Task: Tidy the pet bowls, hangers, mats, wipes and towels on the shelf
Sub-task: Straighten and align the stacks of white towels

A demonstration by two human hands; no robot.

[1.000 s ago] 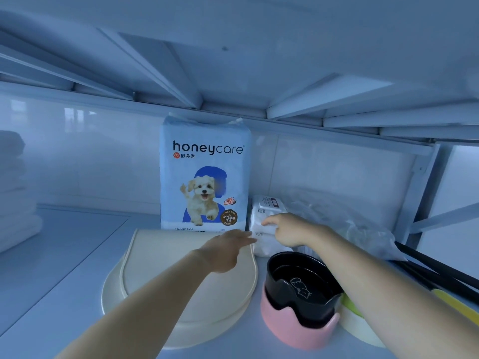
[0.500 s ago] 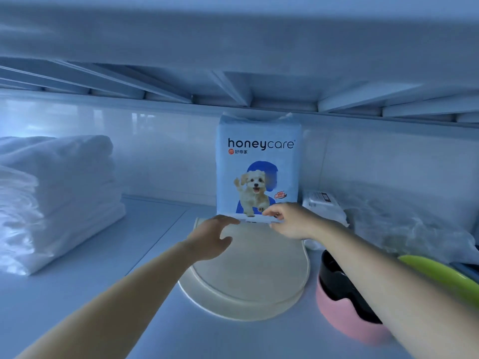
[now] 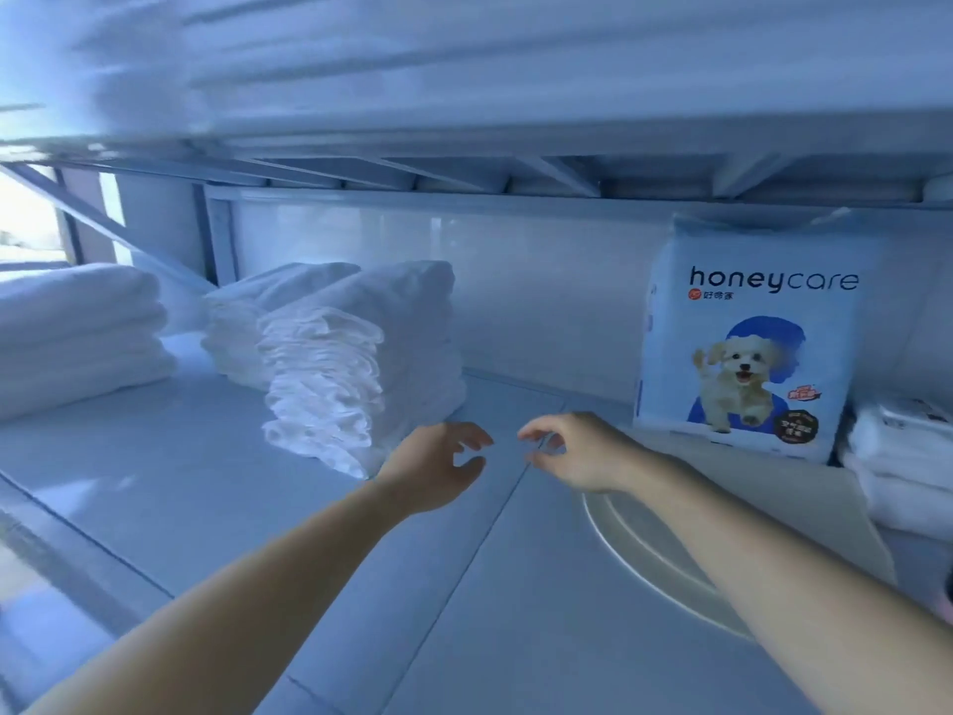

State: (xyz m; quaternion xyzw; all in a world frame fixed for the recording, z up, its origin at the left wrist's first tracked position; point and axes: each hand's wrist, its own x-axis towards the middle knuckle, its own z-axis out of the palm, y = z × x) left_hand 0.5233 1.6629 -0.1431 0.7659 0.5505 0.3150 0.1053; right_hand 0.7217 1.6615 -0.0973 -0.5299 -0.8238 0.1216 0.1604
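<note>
- The nearest stack of folded white cloth towels point(image 3: 361, 374) stands on the pale shelf board point(image 3: 170, 482), toward the left of centre, its ragged folded edges facing the camera; it leans a little and looks less squared-up than its neighbours.
- A second white folded pile point(image 3: 242, 327) sits just behind and to its left, touching or nearly so (the gap cannot be made out), and a broader stack of thick white towels point(image 3: 77, 338) lies well apart at the far left.
- The left hand point(image 3: 438, 467) hangs just beside the near stack's right lower corner, fingers spread loosely and empty.
- The right hand point(image 3: 572, 451) is close alongside it, thumb and forefinger curled toward a narrow pinch with nothing between them.
- To the right stands the upright blue-and-white pack of pet pads printed with a puppy point(image 3: 748, 343), its foot at the back edge of a flat cream oval mat point(image 3: 722, 534); a white soft pack of wipes point(image 3: 902, 436) is tucked just beside the pad pack.
- Judged from this, the step in hand is the towels: both hands are placed to reach for the near stack.
- The next move calls for one palm on each side of the stack, pressing evenly so the layers square up without slumping.
</note>
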